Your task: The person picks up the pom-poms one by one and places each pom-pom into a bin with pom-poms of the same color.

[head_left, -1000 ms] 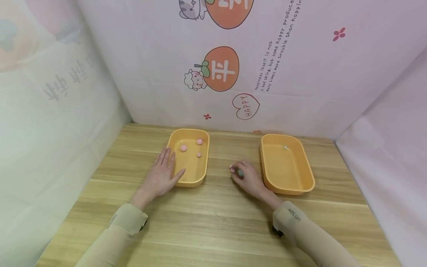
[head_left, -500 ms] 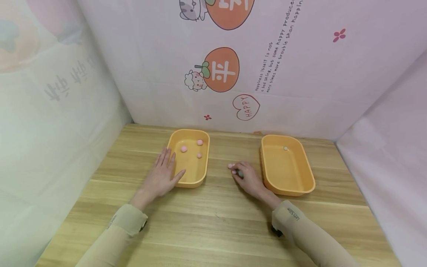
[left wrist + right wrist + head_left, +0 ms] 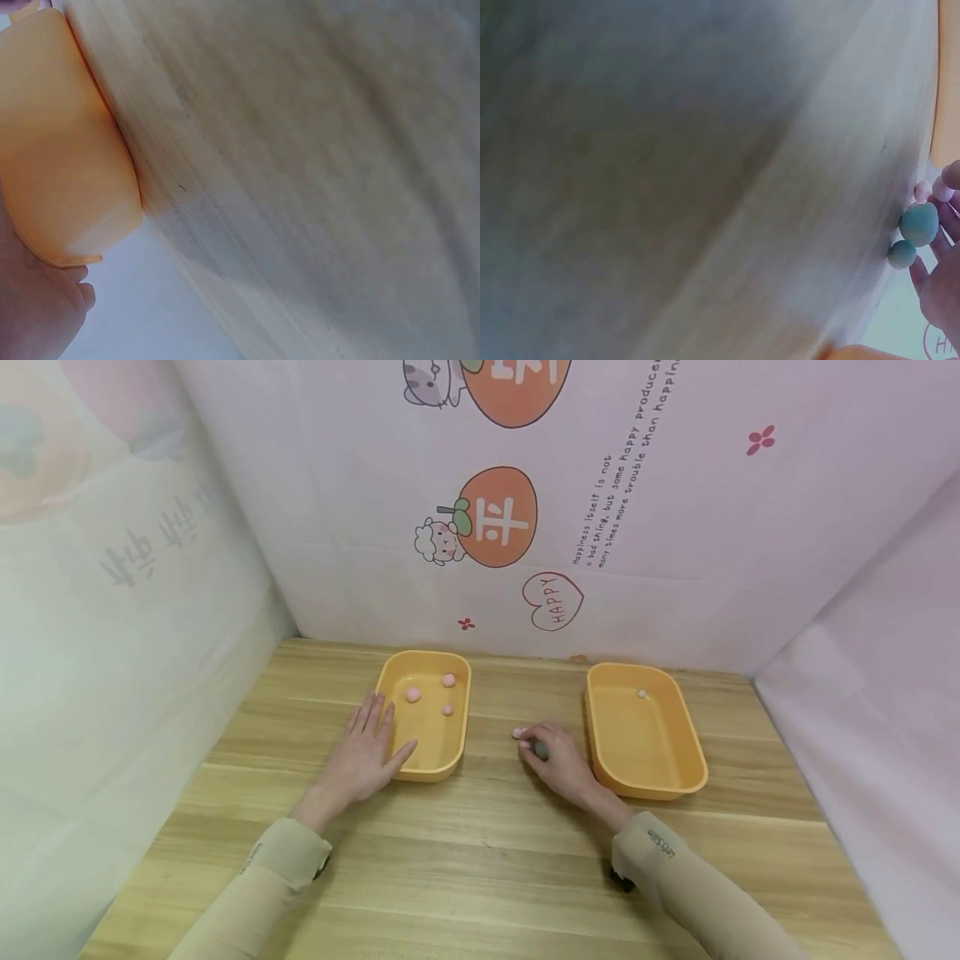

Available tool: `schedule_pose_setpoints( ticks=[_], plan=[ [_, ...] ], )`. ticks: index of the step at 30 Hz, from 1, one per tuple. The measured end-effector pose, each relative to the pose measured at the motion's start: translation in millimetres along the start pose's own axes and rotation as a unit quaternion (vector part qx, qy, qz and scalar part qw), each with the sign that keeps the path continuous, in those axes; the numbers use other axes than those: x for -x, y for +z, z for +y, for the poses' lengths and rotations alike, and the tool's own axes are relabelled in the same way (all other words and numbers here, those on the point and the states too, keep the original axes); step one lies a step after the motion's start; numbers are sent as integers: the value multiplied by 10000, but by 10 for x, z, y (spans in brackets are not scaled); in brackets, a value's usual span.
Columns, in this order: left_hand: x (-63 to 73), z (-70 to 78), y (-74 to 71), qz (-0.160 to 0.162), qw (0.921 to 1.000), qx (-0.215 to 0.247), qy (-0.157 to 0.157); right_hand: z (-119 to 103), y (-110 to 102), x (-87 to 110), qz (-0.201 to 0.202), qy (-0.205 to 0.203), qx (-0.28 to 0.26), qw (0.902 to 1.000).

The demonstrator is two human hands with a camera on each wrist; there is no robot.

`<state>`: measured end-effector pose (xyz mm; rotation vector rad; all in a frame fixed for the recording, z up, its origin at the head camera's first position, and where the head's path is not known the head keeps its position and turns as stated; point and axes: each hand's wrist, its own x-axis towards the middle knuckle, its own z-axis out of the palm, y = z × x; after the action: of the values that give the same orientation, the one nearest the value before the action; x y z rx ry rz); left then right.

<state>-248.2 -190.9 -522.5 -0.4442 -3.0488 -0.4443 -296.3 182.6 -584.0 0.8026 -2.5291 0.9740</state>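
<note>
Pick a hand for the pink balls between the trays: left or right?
Right, most likely. The right hand seems to pinch one pink ball, with another pink ball at its fingertips. The left hand rests with spread fingers on the left orange tray, farther off.

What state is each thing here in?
Left tray: upright, holding three pink balls.
Right tray: upright, holding one pale ball.
Left hand's grip: fingers spread, touching left tray.
Right hand's grip: fingers curled, pinching another pink ball.
Two green balls: close together at right grip's fingers.
Loose pink ball, maybe more: partly hidden.
</note>
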Motion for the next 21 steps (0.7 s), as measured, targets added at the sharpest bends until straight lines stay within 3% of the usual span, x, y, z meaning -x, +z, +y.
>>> schedule_pose_setpoints(
  ticks=[7, 13, 21],
  plan=[
    [-1, -7, 2, -42, 10000, -11, -12, -386, -210, -98, -18, 156, 57, 9999],
    [1, -5, -9, -43, 10000, -10, -14, -447, -235, -124, 45, 197, 192, 9996],
    [8, 13, -28, -47, 10000, -6, -2, -461, -204, -117, 343, -190, 384, 9985]
  ],
)
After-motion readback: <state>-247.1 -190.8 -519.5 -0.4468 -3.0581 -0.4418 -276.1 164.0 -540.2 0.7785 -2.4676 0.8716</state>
